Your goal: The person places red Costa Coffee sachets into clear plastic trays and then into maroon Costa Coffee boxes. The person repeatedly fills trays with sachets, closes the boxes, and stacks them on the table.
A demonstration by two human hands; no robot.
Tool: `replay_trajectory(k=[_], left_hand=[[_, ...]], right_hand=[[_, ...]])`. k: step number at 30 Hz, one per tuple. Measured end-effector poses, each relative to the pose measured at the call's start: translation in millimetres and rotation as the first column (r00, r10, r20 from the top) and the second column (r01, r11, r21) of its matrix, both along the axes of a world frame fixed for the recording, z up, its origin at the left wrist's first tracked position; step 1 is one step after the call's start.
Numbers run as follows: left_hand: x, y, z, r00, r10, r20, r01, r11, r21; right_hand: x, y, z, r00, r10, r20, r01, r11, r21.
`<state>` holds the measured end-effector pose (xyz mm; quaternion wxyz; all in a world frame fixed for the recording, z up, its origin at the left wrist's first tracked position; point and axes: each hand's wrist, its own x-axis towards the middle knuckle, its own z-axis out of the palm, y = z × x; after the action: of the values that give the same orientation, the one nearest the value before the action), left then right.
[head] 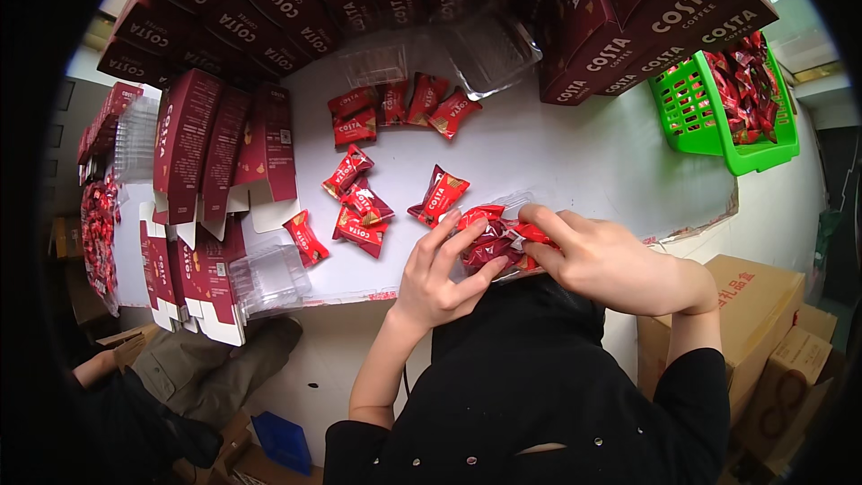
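Note:
Before me at the table's front edge, a clear plastic tray [518, 199] holds several red and maroon Costa sachets [486, 244]. My left hand [438, 276] rests on its left side, fingers apart and touching the sachets. From the right, my right hand [592, 256] pinches a red sachet [537, 233] over the tray; its fingers partly cover it. Just beyond my left fingertips lies a loose red sachet [441, 195]. More loose sachets [363, 201] are scattered to the left, and a row of sachets [427, 100] lies farther back.
Maroon Costa boxes [283, 0] are stacked at the back, with larger ones [630, 34] at right. Upright cartons [188, 141] and clear trays [269, 276] stand left. A green basket [731, 141] contains sachets. Another person's leg [215, 370] shows lower left; cardboard boxes [747, 316] sit right.

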<state>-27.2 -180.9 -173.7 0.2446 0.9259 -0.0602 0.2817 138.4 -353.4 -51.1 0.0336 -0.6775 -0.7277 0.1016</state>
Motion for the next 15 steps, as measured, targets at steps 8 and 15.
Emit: replay_trajectory(k=[8, 15], left_hand=[[1.7, 0.2, 1.5, 0.999, 0.027, 0.035, -0.028, 0.999, 0.023], [2.7, 0.0, 4.7, 1.0, 0.016, 0.022, -0.016, 1.0, 0.021]], right_hand=[[9.0, 4.6, -4.4, 0.958, -0.119, -0.26, 0.106, 0.992, -0.065], [22.7, -4.0, -4.9, 0.864, -0.145, -0.482, 0.212, 0.974, 0.085]])
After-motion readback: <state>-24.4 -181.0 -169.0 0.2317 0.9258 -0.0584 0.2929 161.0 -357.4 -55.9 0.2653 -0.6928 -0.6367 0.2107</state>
